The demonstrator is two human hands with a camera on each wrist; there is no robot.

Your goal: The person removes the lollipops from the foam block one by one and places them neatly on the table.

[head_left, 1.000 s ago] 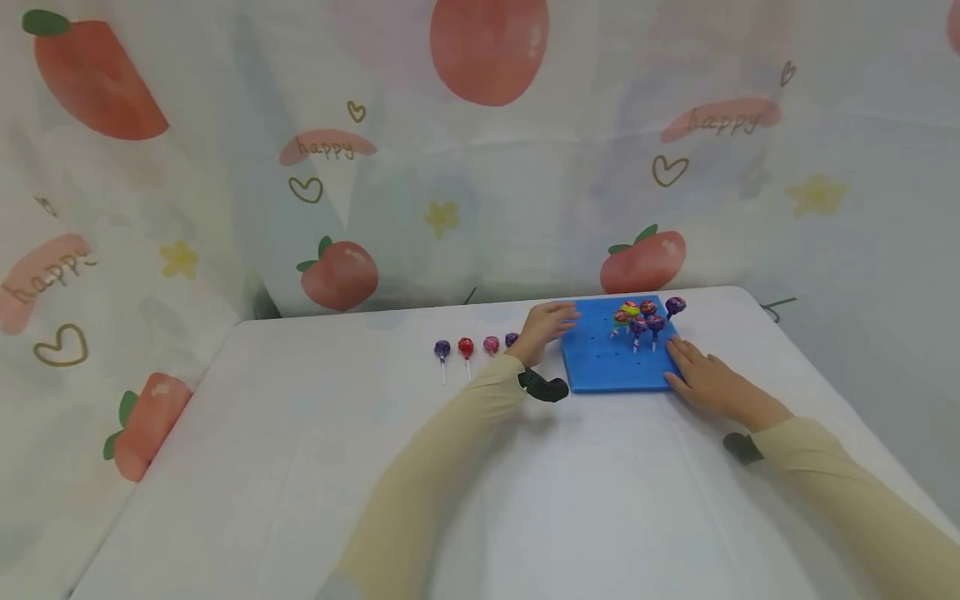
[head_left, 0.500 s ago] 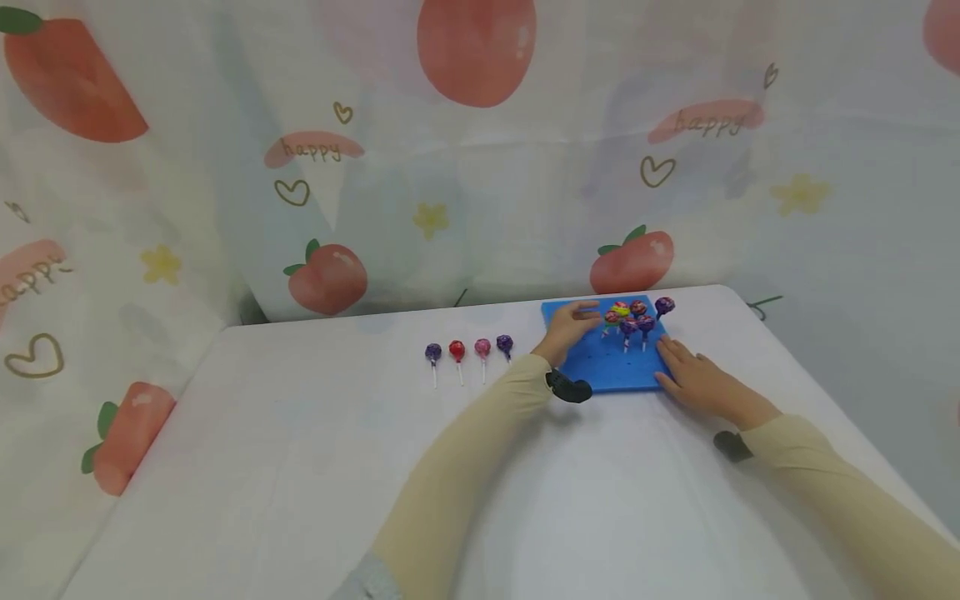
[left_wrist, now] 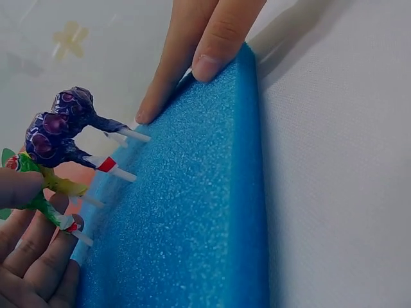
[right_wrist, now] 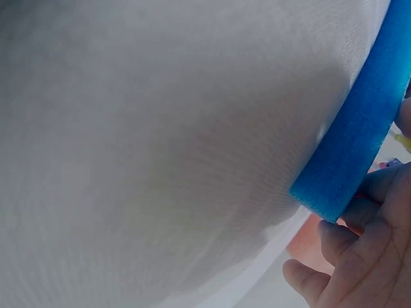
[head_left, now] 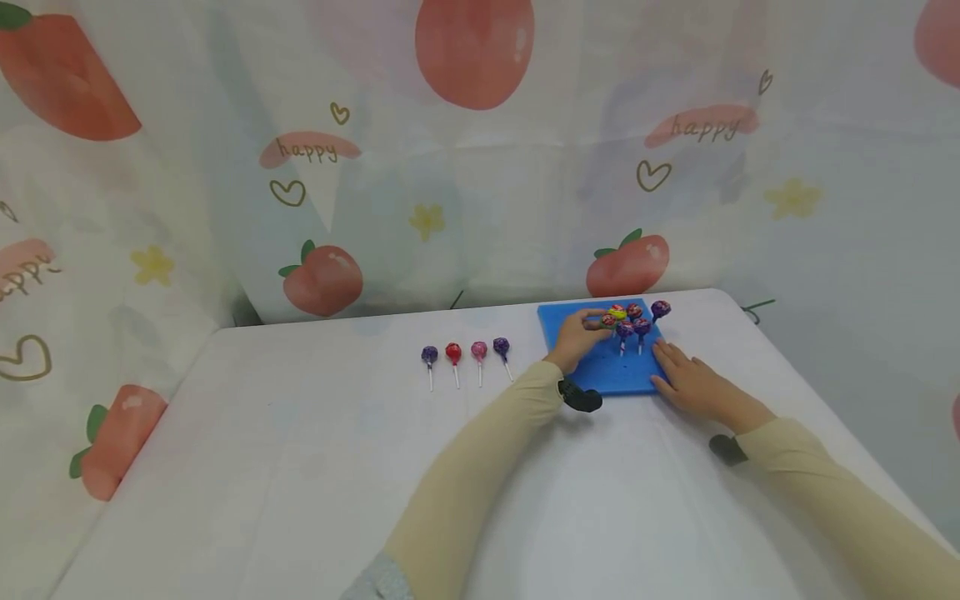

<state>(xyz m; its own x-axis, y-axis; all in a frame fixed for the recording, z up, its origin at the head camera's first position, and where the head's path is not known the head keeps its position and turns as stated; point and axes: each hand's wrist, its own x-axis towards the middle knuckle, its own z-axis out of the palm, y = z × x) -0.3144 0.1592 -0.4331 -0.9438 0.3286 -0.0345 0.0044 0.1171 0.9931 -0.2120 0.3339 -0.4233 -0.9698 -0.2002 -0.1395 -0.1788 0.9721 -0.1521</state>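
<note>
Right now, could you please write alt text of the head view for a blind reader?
A person's left hand is at lollipops stuck in a blue board, whose right edge the right hand touches. Four more lollipops lie in a row on the white table, further left.

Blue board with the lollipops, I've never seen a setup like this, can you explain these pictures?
There's no robot, just a person's two bare hands. The wide view comes from a camera worn on the head; the two close views come from one on each wrist. On the white table sits a blue board with lollipops stuck in it; four more lie in a row to its left. The left hand is at a green-wrapped lollipop, though I can't tell whether it's gripping it. The right hand touches the board's right edge.
</note>
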